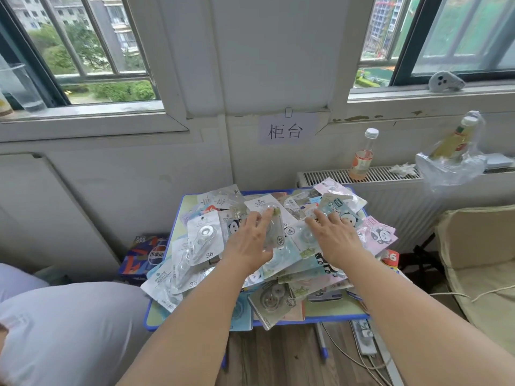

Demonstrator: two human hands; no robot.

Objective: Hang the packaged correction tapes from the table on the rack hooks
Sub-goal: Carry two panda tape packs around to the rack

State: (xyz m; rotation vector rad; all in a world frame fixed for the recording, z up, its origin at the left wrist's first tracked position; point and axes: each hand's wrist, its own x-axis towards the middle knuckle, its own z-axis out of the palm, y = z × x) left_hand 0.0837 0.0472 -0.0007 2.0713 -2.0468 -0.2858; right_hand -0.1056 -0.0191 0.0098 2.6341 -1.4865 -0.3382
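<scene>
Across the small blue-rimmed table [178, 215] under the windows lies a loose heap of packaged correction tapes [204, 240], card-backed clear blisters in white, pale blue, pink and panda prints, overlapping so thickly that I cannot count them; dozens seems a fair judgement. Both hands are stretched over the heap. The left hand [252, 246] lies palm-down with straight fingers on a clear-fronted white pack [264, 207] near the middle, holding nothing. The right hand [335, 240] is likewise flat, fingers spread and relaxed, resting on packs beside a teal panda-print pack [338, 211]; no pack is pinched or lifted yet.

No rack or hooks appear in this view, so the hanging place must lie outside it. The step in hand looks like choosing and taking up a first pack. To do it well, I would slide one top pack free rather than dig, since the slick blisters will shift and those at the near edge already overhang the table. Pinching a pack at its card header, where the hang hole should sit, would leave it ready for a hook.

Counted: two hands, one table, one paper sign with two characters [287, 130] on the wall, one clear bottle with a white cap [363, 156] on the radiator, one bottle in a clear plastic bag [452, 147].
</scene>
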